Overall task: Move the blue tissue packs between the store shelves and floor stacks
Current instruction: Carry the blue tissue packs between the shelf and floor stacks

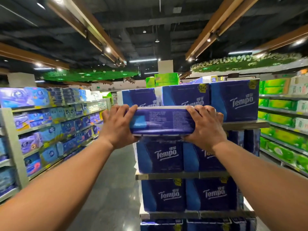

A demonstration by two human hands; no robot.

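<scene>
I hold a blue tissue pack (162, 121) in the air, flat side toward me, in front of the end shelf unit. My left hand (119, 124) grips its left end and my right hand (205, 125) grips its right end, fingers curled over the top edge. Behind it, on the top shelf (245, 125), stand three blue Tempo packs (235, 100) side by side. More blue Tempo packs (160, 156) fill the shelf below, and another row (211, 195) sits lower still. The held pack hides part of the upper rows.
A long shelf run (50, 127) of blue and purple tissue packs lines the left of the aisle. Green packs (283, 120) fill the shelves on the right. The grey aisle floor (113, 189) runs between the left shelves and the end unit.
</scene>
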